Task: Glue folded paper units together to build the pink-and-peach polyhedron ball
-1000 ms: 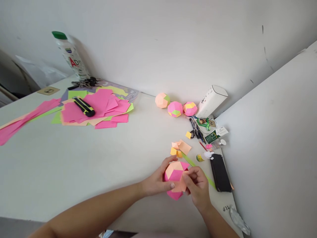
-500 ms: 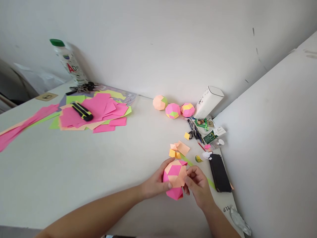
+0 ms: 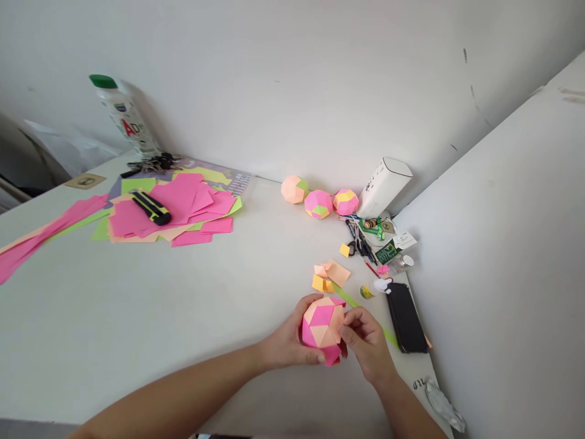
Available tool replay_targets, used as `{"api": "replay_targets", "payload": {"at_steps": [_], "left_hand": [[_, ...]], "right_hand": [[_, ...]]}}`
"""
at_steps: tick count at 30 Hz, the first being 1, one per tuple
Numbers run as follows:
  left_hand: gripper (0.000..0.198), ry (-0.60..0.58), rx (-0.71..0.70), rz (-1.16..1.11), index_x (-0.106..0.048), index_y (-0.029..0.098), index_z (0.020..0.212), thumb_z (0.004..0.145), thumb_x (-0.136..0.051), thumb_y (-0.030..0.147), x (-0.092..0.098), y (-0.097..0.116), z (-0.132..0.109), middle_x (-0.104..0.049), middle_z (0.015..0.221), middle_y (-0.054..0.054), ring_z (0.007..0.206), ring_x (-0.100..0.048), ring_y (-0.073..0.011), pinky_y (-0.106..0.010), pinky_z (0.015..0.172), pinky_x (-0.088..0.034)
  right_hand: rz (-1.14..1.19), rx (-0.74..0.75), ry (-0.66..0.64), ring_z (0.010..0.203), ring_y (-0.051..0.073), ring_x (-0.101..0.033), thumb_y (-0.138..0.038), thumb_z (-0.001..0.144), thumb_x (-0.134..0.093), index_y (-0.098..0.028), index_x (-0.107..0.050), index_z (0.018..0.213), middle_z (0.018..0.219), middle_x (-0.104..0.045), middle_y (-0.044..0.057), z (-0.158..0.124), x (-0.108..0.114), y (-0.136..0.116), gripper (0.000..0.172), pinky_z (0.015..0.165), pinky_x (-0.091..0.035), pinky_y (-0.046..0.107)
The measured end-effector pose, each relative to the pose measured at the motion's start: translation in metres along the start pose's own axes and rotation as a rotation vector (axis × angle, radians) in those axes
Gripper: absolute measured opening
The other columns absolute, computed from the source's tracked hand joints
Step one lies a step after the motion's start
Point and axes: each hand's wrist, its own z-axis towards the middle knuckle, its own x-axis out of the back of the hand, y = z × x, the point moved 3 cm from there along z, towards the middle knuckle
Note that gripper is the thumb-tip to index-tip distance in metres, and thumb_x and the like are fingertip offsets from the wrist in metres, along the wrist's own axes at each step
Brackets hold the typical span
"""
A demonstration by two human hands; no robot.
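A pink and peach folded-paper ball (image 3: 322, 329) is held above the table's front edge. My left hand (image 3: 292, 341) wraps round its left side, with the thumb along the bottom. At the ball's right edge, the fingers of my right hand (image 3: 363, 338) pinch a peach paper flap. Just beyond the hands are small peach paper pieces (image 3: 338, 273), yellow-orange folded pieces (image 3: 318, 282) and a green strip (image 3: 345, 296). Three finished-looking paper balls, one peach and green (image 3: 294, 189), one pink and green (image 3: 318, 204), one pink and yellow (image 3: 345, 202), rest by the wall.
Coloured paper sheets (image 3: 183, 201) lie at the left under a cutter (image 3: 152, 207), near a bottle (image 3: 130, 119). On the right are a white box (image 3: 384, 188), scissors (image 3: 352, 247), a small jar (image 3: 403, 263) and a black phone (image 3: 406, 318).
My left thumb has slid down from the ball's front face to its lower edge. The ball has turned slightly, and my right fingers stay at its right edge.
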Motion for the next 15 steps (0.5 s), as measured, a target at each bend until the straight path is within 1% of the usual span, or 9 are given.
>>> {"api": "replay_targets", "payload": {"at_steps": [4, 6, 11, 15], "left_hand": [[0.085, 0.062, 0.005, 0.046, -0.026, 0.030, 0.129, 0.064, -0.080, 0.023, 0.006, -0.005, -0.002, -0.040, 0.134, -0.015, 0.111, -0.054, -0.0326, -0.051, 0.085, -0.047], [0.087, 0.083, -0.001, 0.070, -0.026, 0.030, 0.130, 0.063, -0.081, 0.023, 0.009, -0.007, -0.003, -0.039, 0.135, -0.016, 0.115, -0.051, -0.0332, -0.051, 0.087, -0.045], [0.087, 0.089, -0.009, 0.058, -0.027, 0.031, 0.130, 0.062, -0.081, 0.025, 0.010, -0.011, -0.004, -0.039, 0.135, -0.016, 0.109, -0.055, -0.0325, -0.052, 0.084, -0.046], [0.086, 0.089, -0.016, 0.044, -0.027, 0.031, 0.129, 0.063, -0.081, 0.025, 0.008, -0.012, -0.003, -0.039, 0.135, -0.016, 0.104, -0.058, -0.0314, -0.052, 0.083, -0.047]], "right_hand": [[-0.054, 0.042, 0.011, 0.044, 0.008, -0.048, -0.034, 0.076, -0.071, -0.019, -0.053, 0.073, 0.058, -0.053, -0.005, -0.001, 0.000, 0.001, 0.024, 0.040, -0.042, 0.019], [-0.078, 0.065, 0.014, 0.045, 0.008, -0.047, -0.034, 0.076, -0.071, -0.019, -0.053, 0.073, 0.057, -0.053, -0.005, -0.001, 0.001, 0.001, 0.023, 0.041, -0.042, 0.019], [-0.131, 0.100, 0.033, 0.047, 0.007, -0.045, -0.033, 0.076, -0.070, -0.019, -0.054, 0.073, 0.057, -0.051, -0.005, -0.002, 0.001, 0.000, 0.022, 0.041, -0.042, 0.018], [-0.157, 0.104, 0.025, 0.046, 0.008, -0.047, -0.034, 0.076, -0.070, -0.019, -0.054, 0.072, 0.058, -0.052, -0.005, -0.002, 0.000, 0.000, 0.023, 0.041, -0.044, 0.019]]}}
